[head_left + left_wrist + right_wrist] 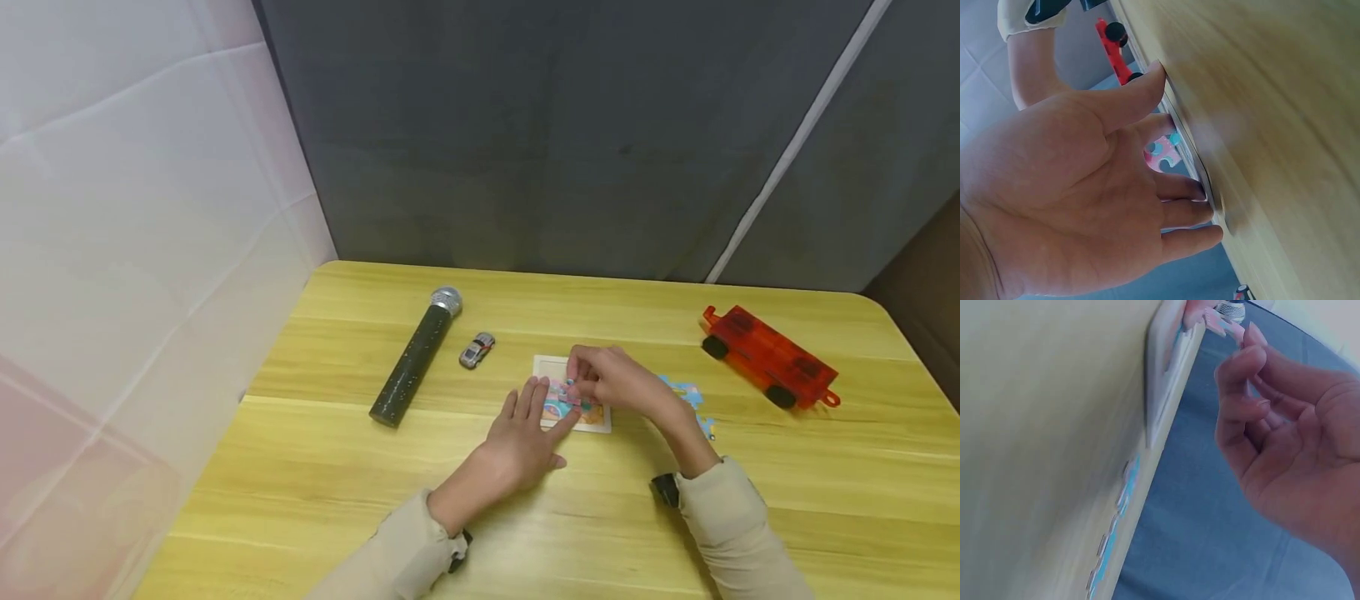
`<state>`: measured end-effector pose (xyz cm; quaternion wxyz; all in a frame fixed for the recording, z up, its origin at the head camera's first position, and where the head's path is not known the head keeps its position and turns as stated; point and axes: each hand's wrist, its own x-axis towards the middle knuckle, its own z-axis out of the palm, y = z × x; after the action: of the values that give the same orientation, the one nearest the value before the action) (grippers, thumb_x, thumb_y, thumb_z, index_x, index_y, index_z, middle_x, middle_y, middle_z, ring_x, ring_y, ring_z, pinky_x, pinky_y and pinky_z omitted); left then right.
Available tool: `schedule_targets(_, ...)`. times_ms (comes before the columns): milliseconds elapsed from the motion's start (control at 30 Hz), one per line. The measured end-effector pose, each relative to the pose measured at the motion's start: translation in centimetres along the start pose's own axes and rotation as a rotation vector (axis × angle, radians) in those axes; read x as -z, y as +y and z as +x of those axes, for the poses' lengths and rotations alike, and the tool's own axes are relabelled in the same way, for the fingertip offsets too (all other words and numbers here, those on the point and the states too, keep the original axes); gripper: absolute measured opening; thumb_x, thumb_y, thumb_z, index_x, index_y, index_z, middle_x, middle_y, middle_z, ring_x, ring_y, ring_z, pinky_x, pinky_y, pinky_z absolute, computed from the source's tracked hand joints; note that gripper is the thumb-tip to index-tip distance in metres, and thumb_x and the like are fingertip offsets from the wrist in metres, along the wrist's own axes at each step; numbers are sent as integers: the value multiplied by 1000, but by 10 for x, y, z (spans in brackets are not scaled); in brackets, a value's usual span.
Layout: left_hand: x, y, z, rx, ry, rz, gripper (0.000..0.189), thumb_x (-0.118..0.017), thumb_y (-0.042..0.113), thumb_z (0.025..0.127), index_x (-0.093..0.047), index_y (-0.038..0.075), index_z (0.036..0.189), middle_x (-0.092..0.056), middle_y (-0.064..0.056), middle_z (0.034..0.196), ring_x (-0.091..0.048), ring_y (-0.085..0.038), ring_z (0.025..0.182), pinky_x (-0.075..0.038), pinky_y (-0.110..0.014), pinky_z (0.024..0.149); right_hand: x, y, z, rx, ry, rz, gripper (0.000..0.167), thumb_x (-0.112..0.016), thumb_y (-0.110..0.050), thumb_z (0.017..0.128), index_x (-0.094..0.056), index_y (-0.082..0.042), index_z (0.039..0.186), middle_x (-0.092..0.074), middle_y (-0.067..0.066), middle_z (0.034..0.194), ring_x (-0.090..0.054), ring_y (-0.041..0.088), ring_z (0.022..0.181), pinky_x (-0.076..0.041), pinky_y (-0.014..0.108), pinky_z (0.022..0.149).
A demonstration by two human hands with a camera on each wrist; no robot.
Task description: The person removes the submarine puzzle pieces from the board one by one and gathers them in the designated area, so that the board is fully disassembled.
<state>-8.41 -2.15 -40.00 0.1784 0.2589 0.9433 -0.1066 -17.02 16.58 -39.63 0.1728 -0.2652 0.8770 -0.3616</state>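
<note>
A small framed jigsaw tray [550, 362] lies on the table, partly filled with colourful pieces and partly covered by both hands. My left hand [517, 442] rests on it with straight, spread fingers, the fingertips at the tray's edge in the left wrist view. Above the tray, my right hand [621, 380] pinches a pink and blue puzzle piece [1225, 325] between thumb and index finger. The other right fingers are curled toward the palm. Just right of the tray, loose puzzle pieces [686, 390] lie on the table, partly hidden by the right wrist.
A dark microphone [414, 360] with a silver head lies at the left, a small toy car [477, 350] beside it. The red toy trailer [772, 354] with black wheels stands at the right. A dark grey partition [525, 150] rises behind the wooden table [315, 467].
</note>
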Motion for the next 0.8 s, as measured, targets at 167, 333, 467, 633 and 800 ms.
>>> schedule_targets(167,0,0,0,5,8,32,70,-46,59,113,-20,42,176,-17,-21,183,-16,-35,171,-26,-46,137,19,5,-12,-48,1,17,10,-72,2,103,-64,-1,98,-68,9,81,-62,18,66,-51,26,62)
schedule_targets(333,-1,0,0,-1,3,36,71,-45,59,113,-18,41,177,-16,-21,183,-16,-36,171,-26,-46,137,49,23,-40,-115,-154,63,13,-71,2,102,-63,-1,93,-63,5,73,-56,16,61,-49,28,58)
schedule_targets(467,-2,-1,-1,2,-1,22,71,-45,58,114,-17,40,177,-14,-21,183,-15,-36,171,-25,-46,137,62,37,-54,-239,-246,60,16,-72,4,100,-62,-1,88,-62,4,70,-55,14,58,-52,31,57)
schedule_targets(633,-2,-1,-1,-3,8,-2,71,-46,56,114,-19,40,177,-15,-22,183,-15,-37,171,-26,-47,137,62,41,-58,-336,-182,-52,19,-77,2,96,-61,-2,87,-63,6,71,-58,15,58,-55,33,61)
schedule_targets(800,-2,-1,-1,-3,16,2,71,-46,57,114,-19,40,177,-15,-22,183,-15,-37,171,-26,-47,137,55,40,-57,-400,-120,-88,18,-73,7,95,-62,-2,83,-61,7,70,-57,18,56,-53,32,57)
